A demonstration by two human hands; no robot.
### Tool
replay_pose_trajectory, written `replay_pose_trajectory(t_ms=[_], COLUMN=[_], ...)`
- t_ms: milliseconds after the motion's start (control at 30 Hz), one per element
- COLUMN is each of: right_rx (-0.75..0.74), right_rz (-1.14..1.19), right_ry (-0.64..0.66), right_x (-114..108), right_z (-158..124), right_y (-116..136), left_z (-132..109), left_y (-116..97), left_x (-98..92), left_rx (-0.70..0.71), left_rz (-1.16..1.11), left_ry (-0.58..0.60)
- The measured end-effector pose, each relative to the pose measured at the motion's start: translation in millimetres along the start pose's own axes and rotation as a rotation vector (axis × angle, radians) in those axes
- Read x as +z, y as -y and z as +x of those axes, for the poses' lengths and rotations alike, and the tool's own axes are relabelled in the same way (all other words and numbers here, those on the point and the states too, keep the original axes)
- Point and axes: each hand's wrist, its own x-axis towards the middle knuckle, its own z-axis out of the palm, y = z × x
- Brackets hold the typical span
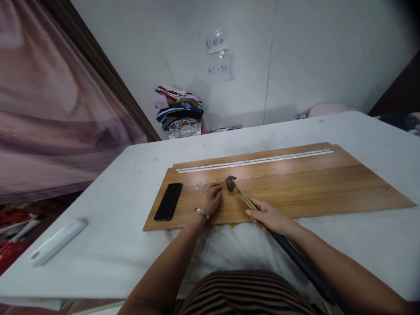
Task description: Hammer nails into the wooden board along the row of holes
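Observation:
My right hand grips the handle of a claw hammer, whose rusty head hangs just over the wooden board. To the left of that head, my left hand rests on the board with its fingers curled together. Whatever its fingertips pinch, if anything, is hidden or too small to make out. Loose nails lie in a small pile behind the left hand. A line of small dark dots runs across the board to the right of the hammer head.
A black phone lies at the board's left end. Two pale measuring strips run along the far side. A white plastic object sits on the white table at left. Folded clothes are stacked by the wall.

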Motion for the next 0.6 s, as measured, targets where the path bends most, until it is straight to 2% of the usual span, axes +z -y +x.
replay_pose_trajectory(t_ms=[167,367,500,600], right_rx=[-0.003,-0.009,-0.018,-0.039], right_rz=[0.002,-0.014,-0.012,-0.009], right_ry=[0.0,-0.003,0.0,-0.01], right_x=[-1,-3,-2,-2], right_z=[1,2,2,0], right_y=[-1,0,2,11], left_z=[0,-4,-8,-8], left_y=[0,-5,-22,-44], left_x=[1.1,-5.7,-20.7,-29.8], left_rx=[-0.009,-0.102,-0.203,-0.313], left_rz=[-0.042,-0.237,-0.381,-0.537], left_ry=[-0.017,-0.144,-0.169,-0.096])
